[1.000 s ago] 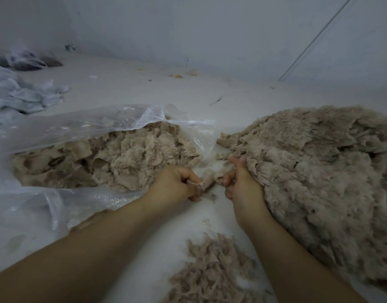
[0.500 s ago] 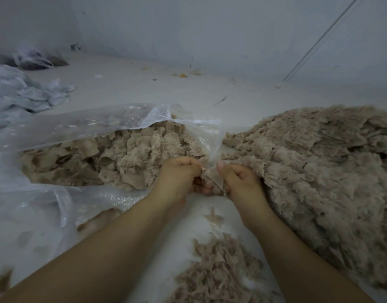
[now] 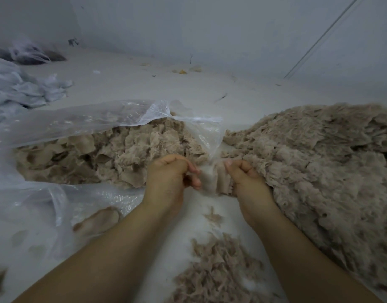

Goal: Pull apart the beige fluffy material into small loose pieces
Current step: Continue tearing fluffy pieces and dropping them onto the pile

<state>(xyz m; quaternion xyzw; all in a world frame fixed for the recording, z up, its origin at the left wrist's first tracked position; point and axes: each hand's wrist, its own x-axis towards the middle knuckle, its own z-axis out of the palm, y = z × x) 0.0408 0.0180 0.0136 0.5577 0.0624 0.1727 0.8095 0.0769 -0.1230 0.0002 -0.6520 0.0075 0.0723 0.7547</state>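
Observation:
A small beige fluffy tuft (image 3: 216, 180) is stretched between my two hands at the middle of the view. My left hand (image 3: 168, 178) pinches its left end with curled fingers. My right hand (image 3: 247, 182) grips its right end, right against the big beige fluffy heap (image 3: 319, 167) on the right. A clear plastic bag (image 3: 79, 123) on the left holds more beige pieces (image 3: 114, 156). A small pile of torn loose pieces (image 3: 218, 272) lies on the floor between my forearms.
Crumpled white plastic (image 3: 17, 86) lies at the far left, with a dark bundle (image 3: 33, 54) behind it. The pale floor runs back to a grey wall (image 3: 210, 25). Small scraps (image 3: 182, 71) lie near the wall's foot.
Both hands have moved apart a little, and the tuft between them is stretched wider and thinner. A small scrap has dropped to the floor below the hands.

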